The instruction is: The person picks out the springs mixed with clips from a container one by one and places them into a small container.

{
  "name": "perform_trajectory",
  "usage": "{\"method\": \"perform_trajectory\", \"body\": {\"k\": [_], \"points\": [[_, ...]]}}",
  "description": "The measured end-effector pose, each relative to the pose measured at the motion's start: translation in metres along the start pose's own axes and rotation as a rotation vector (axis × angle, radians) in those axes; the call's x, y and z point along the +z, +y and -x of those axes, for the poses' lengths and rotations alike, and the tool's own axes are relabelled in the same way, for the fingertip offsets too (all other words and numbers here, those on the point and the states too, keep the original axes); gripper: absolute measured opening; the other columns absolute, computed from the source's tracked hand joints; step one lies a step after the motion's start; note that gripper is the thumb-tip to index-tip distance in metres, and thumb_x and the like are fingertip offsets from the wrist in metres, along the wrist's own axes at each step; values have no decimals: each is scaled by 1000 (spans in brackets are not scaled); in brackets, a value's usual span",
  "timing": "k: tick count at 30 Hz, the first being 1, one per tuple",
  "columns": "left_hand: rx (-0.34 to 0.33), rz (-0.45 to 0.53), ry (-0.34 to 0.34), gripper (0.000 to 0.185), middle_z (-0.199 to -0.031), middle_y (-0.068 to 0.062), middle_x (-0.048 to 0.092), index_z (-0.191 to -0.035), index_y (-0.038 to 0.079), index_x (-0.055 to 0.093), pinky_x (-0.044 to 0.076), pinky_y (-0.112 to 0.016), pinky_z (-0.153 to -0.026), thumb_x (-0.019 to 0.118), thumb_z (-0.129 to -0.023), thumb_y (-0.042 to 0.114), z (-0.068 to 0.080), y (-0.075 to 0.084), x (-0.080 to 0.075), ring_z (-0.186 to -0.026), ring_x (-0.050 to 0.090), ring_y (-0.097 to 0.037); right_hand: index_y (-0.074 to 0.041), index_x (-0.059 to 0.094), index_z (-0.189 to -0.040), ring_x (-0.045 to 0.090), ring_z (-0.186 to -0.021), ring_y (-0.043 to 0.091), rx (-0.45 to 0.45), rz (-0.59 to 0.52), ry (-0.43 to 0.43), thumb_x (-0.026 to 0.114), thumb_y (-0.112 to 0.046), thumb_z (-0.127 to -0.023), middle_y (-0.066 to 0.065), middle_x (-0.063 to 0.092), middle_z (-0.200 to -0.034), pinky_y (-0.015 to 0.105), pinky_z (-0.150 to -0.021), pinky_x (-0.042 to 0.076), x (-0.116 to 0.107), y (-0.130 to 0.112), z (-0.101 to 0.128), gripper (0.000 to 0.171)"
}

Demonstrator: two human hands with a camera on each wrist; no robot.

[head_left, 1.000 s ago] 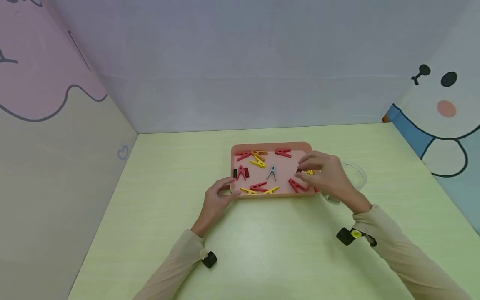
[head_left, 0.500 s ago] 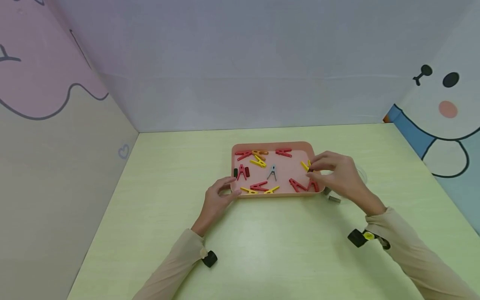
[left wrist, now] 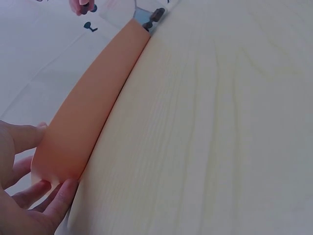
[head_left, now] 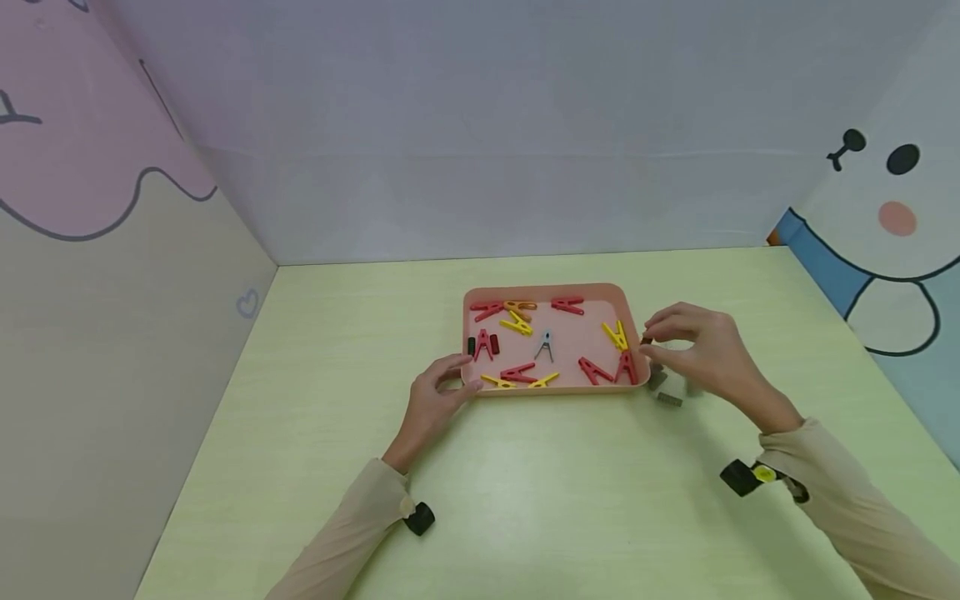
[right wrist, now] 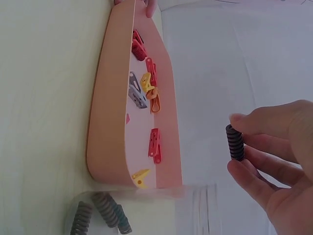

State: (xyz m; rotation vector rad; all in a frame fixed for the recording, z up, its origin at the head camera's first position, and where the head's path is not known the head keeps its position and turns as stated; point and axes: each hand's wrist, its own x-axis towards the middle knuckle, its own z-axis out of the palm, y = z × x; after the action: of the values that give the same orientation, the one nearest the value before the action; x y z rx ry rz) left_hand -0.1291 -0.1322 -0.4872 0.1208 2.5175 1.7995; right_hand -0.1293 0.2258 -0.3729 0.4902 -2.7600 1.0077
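Pinched between the thumb and fingers of my right hand (head_left: 705, 348) is a dark coil spring (right wrist: 235, 143), held in the air just off the right end of a pink tray (head_left: 551, 392). My left hand (head_left: 433, 398) grips the tray's front left corner, its fingers against the outer wall in the left wrist view. In the tray lie several red clips (head_left: 596, 371), yellow clips (head_left: 616, 336), an orange clip (head_left: 520, 306) and a grey-blue clip (head_left: 546, 342). A dark red spring (head_left: 494, 344) and a dark green one (head_left: 471, 346) sit at its left end.
Right of the tray stands a clear container (right wrist: 198, 210), partly behind my right hand in the head view. Several dark springs (right wrist: 80, 218) lie in its bottom. A pale wooden table (head_left: 525, 500) bears everything, with a white wall (head_left: 525, 150) behind.
My right hand has moved right with the spring, from over the tray to beyond its right edge, uncovering yellow and red clips there. My left hand stays at the corner.
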Motion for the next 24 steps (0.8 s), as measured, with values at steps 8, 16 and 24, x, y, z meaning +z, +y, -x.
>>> {"method": "perform_trajectory", "body": {"k": [8,16,24], "points": [[4,9,3,46,-131,-2,53,-124,15,62,53,-34,-84,75,-82,26,1,2,0,-111,56,-22,-6,73,-87,67,-83,27,22,39,7,77,-15,-80,6,65,-97,2,-70,40,-9,12,7,12],[-9,-7,1,45,-132,-1,53,-125,16,62,53,-33,-84,74,-83,27,1,2,1,-111,55,-20,-5,73,-89,65,-79,10,59,40,11,77,-14,-79,7,64,-96,5,-65,45,-13,23,9,14],[-39,-22,2,45,-130,4,53,-125,19,62,52,-32,-85,74,-83,29,0,1,0,-110,54,-17,-3,73,-89,59,-76,-6,81,41,20,77,-15,-79,9,64,-98,4,-64,44,-18,29,10,16]]}}
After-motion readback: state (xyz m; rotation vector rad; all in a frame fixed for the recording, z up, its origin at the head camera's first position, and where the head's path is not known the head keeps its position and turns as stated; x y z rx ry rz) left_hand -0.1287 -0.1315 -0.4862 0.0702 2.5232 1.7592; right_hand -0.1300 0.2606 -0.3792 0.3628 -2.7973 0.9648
